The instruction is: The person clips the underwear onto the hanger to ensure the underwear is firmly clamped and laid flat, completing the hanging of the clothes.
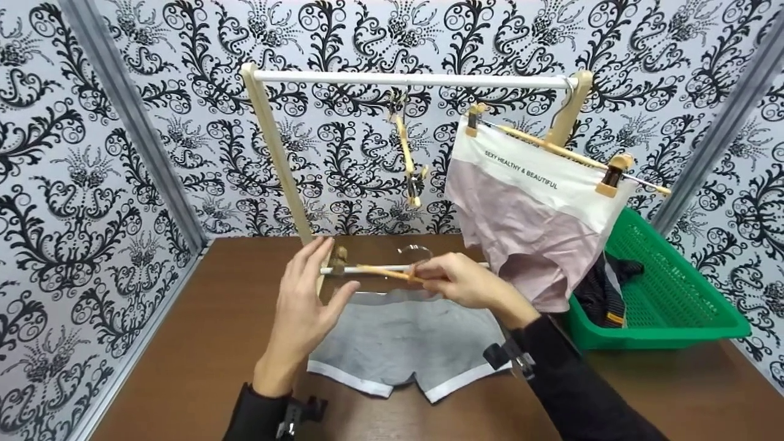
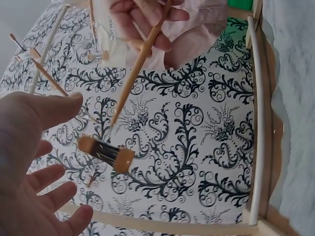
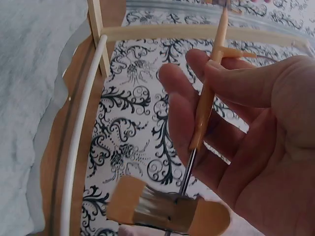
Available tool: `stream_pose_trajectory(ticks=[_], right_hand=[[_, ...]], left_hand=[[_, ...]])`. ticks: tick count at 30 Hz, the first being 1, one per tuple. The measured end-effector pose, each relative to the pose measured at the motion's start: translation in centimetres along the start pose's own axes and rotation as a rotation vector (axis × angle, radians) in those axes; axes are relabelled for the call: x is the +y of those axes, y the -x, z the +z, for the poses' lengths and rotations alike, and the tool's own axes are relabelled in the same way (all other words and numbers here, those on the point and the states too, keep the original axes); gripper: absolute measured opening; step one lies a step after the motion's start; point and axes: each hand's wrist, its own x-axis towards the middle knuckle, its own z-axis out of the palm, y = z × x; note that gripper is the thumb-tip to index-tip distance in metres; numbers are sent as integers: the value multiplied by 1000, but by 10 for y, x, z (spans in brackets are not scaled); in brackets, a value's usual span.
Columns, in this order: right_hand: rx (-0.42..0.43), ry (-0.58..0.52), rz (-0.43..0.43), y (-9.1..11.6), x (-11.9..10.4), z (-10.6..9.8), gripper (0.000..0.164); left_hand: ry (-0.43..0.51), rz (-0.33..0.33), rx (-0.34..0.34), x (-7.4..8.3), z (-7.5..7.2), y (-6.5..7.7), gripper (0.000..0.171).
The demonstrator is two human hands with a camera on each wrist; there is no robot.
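Note:
My right hand [image 1: 462,278] pinches the wooden bar of a clip hanger [image 3: 206,105] between thumb and fingers. The hanger is held above a pair of grey boxer shorts [image 1: 404,331] with white leg hems, laid flat on the table. One of the hanger's clips [image 3: 167,209] shows below my fingers in the right wrist view. My left hand [image 1: 306,300] is spread beside the hanger's other end, thumb apart from the fingers, holding nothing. Another clip [image 2: 106,153] is close to its fingers in the left wrist view.
A wooden rack with a white rail [image 1: 367,78] stands behind. A bare clip hanger [image 1: 405,147] hangs mid-rail; pink and white underpants [image 1: 527,202] hang clipped at the right. A green basket [image 1: 667,337] with dark clothing [image 1: 603,294] sits on the brown table [image 1: 202,343].

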Motion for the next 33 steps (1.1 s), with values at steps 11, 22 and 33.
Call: stream_pose_trajectory(ticks=[11, 22, 33], right_hand=[[-1, -4, -7, 31, 20, 16, 31], [20, -26, 12, 50, 28, 22, 33], [6, -17, 34, 56, 32, 35, 32]], left_hand=[[333, -102, -324, -15, 13, 4, 39], [412, -270, -485, -18, 9, 5, 34], [442, -347, -614, -13, 9, 10, 42]])
